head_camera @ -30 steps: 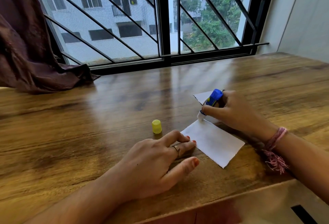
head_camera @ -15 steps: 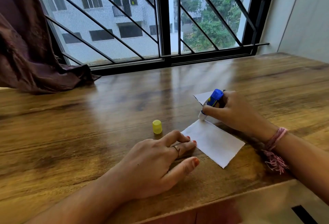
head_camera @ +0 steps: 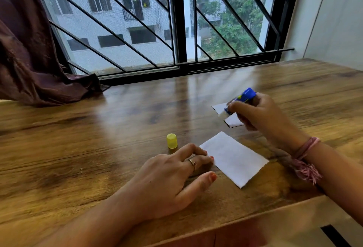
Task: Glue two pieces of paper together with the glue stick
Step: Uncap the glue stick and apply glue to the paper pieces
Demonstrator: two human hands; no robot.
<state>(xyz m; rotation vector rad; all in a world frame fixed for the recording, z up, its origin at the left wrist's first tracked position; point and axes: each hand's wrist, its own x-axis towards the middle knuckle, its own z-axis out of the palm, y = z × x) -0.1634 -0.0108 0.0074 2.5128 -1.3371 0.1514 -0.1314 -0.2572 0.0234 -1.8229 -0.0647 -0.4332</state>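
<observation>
Glue stick (head_camera: 240,100) tilted in right hand (head_camera: 261,114), white tip low and to the left, over the far paper (head_camera: 228,116); blurred, so contact between tip and paper cannot be told. Fingers curl round the blue barrel and hide its middle. Far paper is partly covered by that hand; only its left part shows. Near paper (head_camera: 233,158) lies flat on the bench (head_camera: 98,148), apart from the far one, whole outline visible. Left hand (head_camera: 170,180) rests palm down on the bench, fingers spread and relaxed, fingertips touching the near paper's left edge, ring (head_camera: 192,162) on one finger. Yellow cap (head_camera: 171,141) stands upright just beyond the left hand. Thread bracelet (head_camera: 305,156) on right wrist. Curtain (head_camera: 29,60) at far left, cut off by the frame.
</observation>
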